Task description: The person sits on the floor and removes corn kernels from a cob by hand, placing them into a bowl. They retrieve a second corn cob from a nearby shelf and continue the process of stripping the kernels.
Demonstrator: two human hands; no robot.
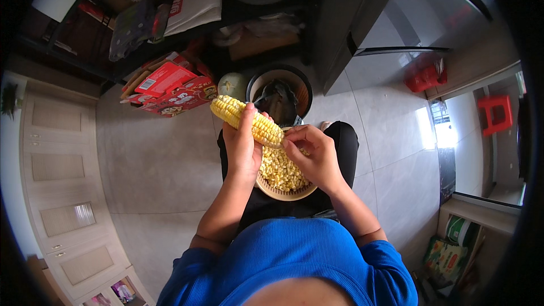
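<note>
A yellow corn cob (231, 110) is tilted across my lap, its far end up to the left. My left hand (242, 146) is wrapped round its middle, thumb along the top. At the cob's near right end, the fingertips of my right hand (313, 153) are pinched together against the kernels; whether a loose kernel is between them is hidden. Below both hands a round tan basket (288, 195) rests on my lap, holding many loose corn kernels (281, 173).
Past my knees stands a round bin (306, 93) with a dark liner, beside a pale green melon (232, 86). A red carton (175, 88) lies left of them under a dark shelf (226, 21). A grey refrigerator (408, 17) rises at the far right, near a red stool (494, 115).
</note>
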